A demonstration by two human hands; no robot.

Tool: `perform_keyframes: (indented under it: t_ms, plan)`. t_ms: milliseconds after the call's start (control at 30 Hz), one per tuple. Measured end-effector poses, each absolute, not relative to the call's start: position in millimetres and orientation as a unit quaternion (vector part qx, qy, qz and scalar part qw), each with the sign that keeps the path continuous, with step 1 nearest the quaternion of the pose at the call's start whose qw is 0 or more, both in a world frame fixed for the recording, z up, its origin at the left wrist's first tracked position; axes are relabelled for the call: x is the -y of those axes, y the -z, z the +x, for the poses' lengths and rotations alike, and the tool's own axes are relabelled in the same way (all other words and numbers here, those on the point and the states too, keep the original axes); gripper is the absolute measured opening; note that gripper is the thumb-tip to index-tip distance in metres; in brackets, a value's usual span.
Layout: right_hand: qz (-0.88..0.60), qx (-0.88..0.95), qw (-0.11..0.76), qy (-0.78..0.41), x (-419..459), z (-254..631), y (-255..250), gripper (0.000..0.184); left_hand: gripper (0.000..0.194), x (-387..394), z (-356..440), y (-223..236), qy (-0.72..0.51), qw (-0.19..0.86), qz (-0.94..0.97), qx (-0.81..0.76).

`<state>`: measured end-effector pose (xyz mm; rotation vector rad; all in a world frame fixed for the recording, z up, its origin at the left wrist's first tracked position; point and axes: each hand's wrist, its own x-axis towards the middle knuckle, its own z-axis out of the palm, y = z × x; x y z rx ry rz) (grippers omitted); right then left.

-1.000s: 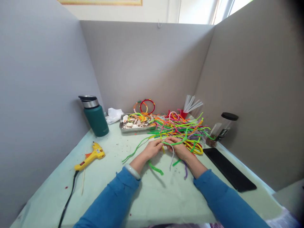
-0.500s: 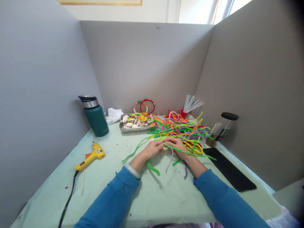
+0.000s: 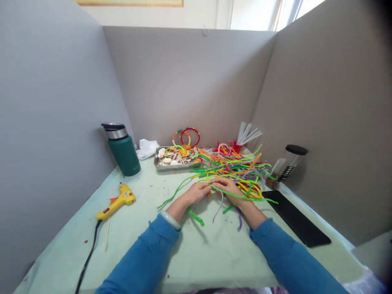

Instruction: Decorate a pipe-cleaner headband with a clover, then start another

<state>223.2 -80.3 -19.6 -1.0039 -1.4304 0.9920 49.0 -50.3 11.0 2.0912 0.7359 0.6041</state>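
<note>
My left hand [image 3: 197, 192] and my right hand [image 3: 227, 190] meet fingertip to fingertip in front of a tangled heap of pipe cleaners [image 3: 226, 161]. Both pinch a bright green pipe cleaner [image 3: 251, 199], whose long end runs to the right across my right wrist. A thin pale strand [image 3: 219, 206] hangs between the hands, and a short yellow piece stands up at the fingertips. Below my left palm a green pipe cleaner end [image 3: 196, 216] sticks out; a purple end [image 3: 239, 220] pokes from under my right wrist. Exactly how the strands cross between the fingers is hidden.
A glue gun [image 3: 118, 201] with a black cord lies left, near a green bottle [image 3: 124, 155]. Behind are a metal tray [image 3: 177, 167] of shells and two wrapped rings [image 3: 190, 136]. On the right are a black flat tray [image 3: 295, 218] and a clear lidded jar [image 3: 290, 163].
Almost nothing differs. The green end below my left hand and the pale strand have shifted slightly to the left; both hands keep their place.
</note>
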Motion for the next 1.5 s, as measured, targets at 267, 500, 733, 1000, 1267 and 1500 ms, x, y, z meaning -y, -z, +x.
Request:
perform_keyframes:
  t_ms: [267, 500, 733, 1000, 1267, 1500]
  plan:
    - [-0.42, 0.623, 0.524, -0.401, 81.3, 223.9, 16.3, 0.02, 0.03, 48.5, 48.9, -7.8, -0.226, 0.427, 0.82, -0.307]
    - [-0.415, 0.654, 0.493, -0.397, 85.3, 224.6, 12.0, 0.02, 0.029, 44.4, 47.3, -3.6, -0.214, 0.438, 0.819, -0.301]
    - [-0.403, 0.706, 0.435, -0.386, 87.5, 227.7, 4.0, 0.021, 0.02, 43.8, 44.9, -5.9, -0.195, 0.449, 0.828, -0.273]
    - [-0.353, 0.772, 0.375, -0.372, 89.8, 233.3, -8.9, 0.025, 0.018, 40.5, 46.2, -0.4, -0.181, 0.456, 0.838, -0.238]
    - [-0.345, 0.81, 0.3, -0.367, 95.3, 239.1, -15.2, 0.021, 0.017, 35.7, 45.9, 4.2, -0.166, 0.453, 0.848, -0.217]
    - [-0.369, 0.799, 0.305, -0.364, 95.1, 237.0, -11.4, 0.02, 0.018, 36.1, 46.9, 6.1, -0.168, 0.463, 0.841, -0.223]
